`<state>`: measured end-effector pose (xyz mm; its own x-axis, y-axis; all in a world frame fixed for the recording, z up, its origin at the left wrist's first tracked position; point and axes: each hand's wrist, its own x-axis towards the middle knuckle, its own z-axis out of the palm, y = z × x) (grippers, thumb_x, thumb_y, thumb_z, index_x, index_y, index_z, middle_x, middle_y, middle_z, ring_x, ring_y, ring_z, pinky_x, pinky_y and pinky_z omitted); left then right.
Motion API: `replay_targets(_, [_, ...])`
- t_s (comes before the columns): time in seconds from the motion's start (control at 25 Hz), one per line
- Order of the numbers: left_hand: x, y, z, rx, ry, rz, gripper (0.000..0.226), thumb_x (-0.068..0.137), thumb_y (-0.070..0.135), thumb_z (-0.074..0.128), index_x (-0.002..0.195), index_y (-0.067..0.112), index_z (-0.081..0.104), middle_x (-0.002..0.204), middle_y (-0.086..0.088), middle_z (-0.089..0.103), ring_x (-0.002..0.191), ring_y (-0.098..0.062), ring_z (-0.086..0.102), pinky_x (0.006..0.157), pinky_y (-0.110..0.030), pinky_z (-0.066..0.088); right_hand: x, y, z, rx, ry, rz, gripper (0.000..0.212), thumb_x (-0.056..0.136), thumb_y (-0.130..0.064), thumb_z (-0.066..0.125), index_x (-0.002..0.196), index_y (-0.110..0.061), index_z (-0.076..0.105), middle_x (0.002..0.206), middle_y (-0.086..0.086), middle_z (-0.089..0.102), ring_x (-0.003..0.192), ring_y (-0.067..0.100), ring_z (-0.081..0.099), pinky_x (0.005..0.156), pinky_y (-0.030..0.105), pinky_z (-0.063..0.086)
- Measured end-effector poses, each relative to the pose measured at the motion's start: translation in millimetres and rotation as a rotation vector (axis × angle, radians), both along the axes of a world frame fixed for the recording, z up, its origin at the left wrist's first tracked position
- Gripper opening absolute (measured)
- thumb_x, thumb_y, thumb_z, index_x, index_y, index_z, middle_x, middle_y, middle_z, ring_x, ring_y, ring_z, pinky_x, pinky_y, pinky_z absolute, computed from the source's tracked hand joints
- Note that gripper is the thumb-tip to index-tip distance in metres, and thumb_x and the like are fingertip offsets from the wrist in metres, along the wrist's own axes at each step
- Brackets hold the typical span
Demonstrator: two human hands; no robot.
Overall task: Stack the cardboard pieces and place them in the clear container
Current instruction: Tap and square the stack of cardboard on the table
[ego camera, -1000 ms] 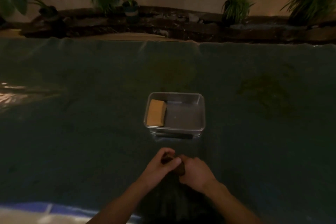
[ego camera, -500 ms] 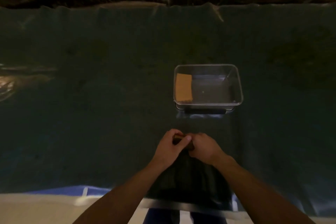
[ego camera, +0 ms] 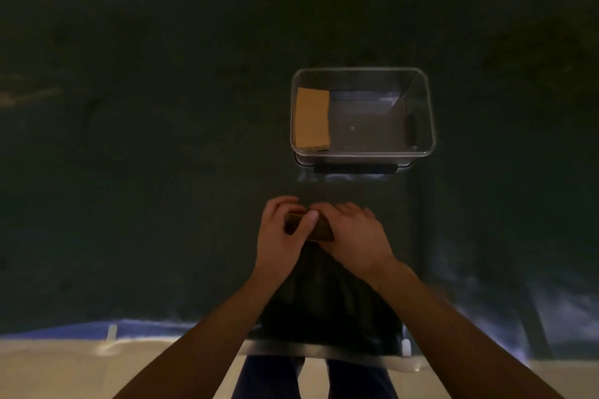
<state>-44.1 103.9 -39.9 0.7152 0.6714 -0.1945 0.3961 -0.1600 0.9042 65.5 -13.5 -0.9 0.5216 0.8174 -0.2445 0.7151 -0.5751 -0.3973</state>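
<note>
Both my hands hold a small dark-looking stack of cardboard pieces [ego camera: 321, 230] low over the dark table cover, close to me. My left hand [ego camera: 282, 233] grips its left end, thumb laid across the top. My right hand [ego camera: 353, 233] covers its right end, so most of the stack is hidden. Beyond them stands the clear container [ego camera: 429, 113], rectangular and open-topped. A tan stack of cardboard [ego camera: 312, 120] lies flat against its left wall; the remainder of its floor is bare.
A dark green cover [ego camera: 146, 172] spreads over the whole table. Its near edge [ego camera: 162, 330] runs below my forearms, with pale floor and my legs under it. The light is dim.
The view has tilted down and moved closer, so the plants and ledge have left the frame. My hands stay together on the cardboard stack in front of the container.
</note>
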Motion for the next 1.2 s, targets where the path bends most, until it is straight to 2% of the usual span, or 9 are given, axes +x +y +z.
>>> replay_targets(0.12, [-0.8,0.2,-15.5,0.152,0.039,-0.071,0.034,0.084,0.056,0.058,0.095,0.025,0.066,0.110,0.011,0.053,0.104,-0.005,0.054,0.095,-0.021,0.041,-13.2,-9.8,-12.5,-0.078,-0.056,-0.028,0.045,0.084,-0.039,0.062,0.127,-0.030,0.051,0.122,-0.001,0.065,0.111,0.026,0.056,0.088,0.043,0.045])
replay_targets(0.24, [0.8,1.7,-24.8,0.252,0.077,-0.084,0.032,0.085,0.056,0.057,0.092,0.026,0.065,0.099,0.014,0.056,0.097,-0.006,0.051,0.089,-0.029,0.037,-18.3,-14.7,-21.7,-0.066,-0.040,-0.124,0.051,0.081,-0.038,0.071,0.128,-0.032,0.052,0.139,0.003,0.050,0.113,0.028,0.054,0.085,0.048,0.054])
replay_targets(0.48, [17.2,-3.1,-20.0,0.241,0.135,0.000,0.032,0.083,0.056,0.055,0.087,0.025,0.062,0.090,0.016,0.056,0.088,-0.003,0.047,0.081,-0.022,0.027,-29.0,-3.7,-24.4,-0.089,-0.154,-0.213,0.046,0.081,-0.042,0.073,0.121,-0.023,0.059,0.111,0.005,0.064,0.098,0.031,0.058,0.051,0.038,0.055])
replay_targets(0.6, [21.1,-9.3,-17.6,0.177,0.094,0.114,0.017,0.088,0.037,0.062,0.084,0.021,0.062,0.085,0.015,0.056,0.087,-0.009,0.051,0.085,-0.035,0.041,-24.7,-1.7,-26.0,-0.128,-0.143,-0.183,0.051,0.083,-0.050,0.067,0.126,-0.025,0.056,0.116,0.004,0.063,0.103,0.031,0.056,0.055,0.039,0.057])
replay_targets(0.72, [30.4,-14.1,-9.7,0.049,0.083,0.222,0.009,0.089,0.035,0.058,0.080,0.032,0.060,0.077,0.023,0.053,0.087,-0.015,0.056,0.086,-0.045,0.049,-19.4,-1.5,-25.8,-0.123,-0.155,-0.187,0.054,0.080,-0.054,0.067,0.124,-0.025,0.057,0.113,0.003,0.065,0.099,0.030,0.058,0.053,0.039,0.057])
replay_targets(0.88, [4.6,6.3,-18.1,-0.024,-0.026,0.143,0.039,0.093,0.049,0.045,0.105,0.024,0.072,0.105,0.017,0.070,0.107,-0.007,0.063,0.094,-0.029,0.049,-22.4,-3.3,-25.3,-0.099,-0.166,-0.173,0.052,0.078,-0.056,0.070,0.118,-0.023,0.061,0.104,0.004,0.066,0.090,0.030,0.060,0.046,0.036,0.053])
replay_targets(0.96, [-20.3,28.2,-25.6,-0.058,-0.100,0.223,0.044,0.097,0.046,0.043,0.121,0.019,0.068,0.123,0.003,0.070,0.119,-0.011,0.062,0.104,-0.033,0.046,-22.3,-3.7,-26.3,-0.085,-0.170,-0.182,0.052,0.079,-0.057,0.069,0.119,-0.025,0.060,0.104,0.004,0.065,0.091,0.030,0.059,0.047,0.036,0.053])
replay_targets(1.08, [-50.8,52.4,-32.1,-0.055,-0.156,0.331,0.048,0.098,0.040,0.040,0.140,0.019,0.051,0.145,-0.001,0.054,0.136,-0.011,0.047,0.116,-0.036,0.035,-22.5,-3.5,-27.5,-0.081,-0.167,-0.194,0.052,0.081,-0.057,0.067,0.122,-0.028,0.057,0.110,0.004,0.064,0.096,0.029,0.058,0.052,0.036,0.055])
replay_targets(1.2, [-45.4,43.5,-28.9,-0.155,-0.242,0.421,0.061,0.096,0.041,0.038,0.153,0.022,0.026,0.155,0.016,0.033,0.145,0.001,0.029,0.119,-0.020,0.024,-24.1,-2.5,-27.1,-0.076,-0.168,-0.204,0.052,0.080,-0.056,0.069,0.122,-0.028,0.059,0.109,0.004,0.064,0.096,0.029,0.059,0.052,0.036,0.055])
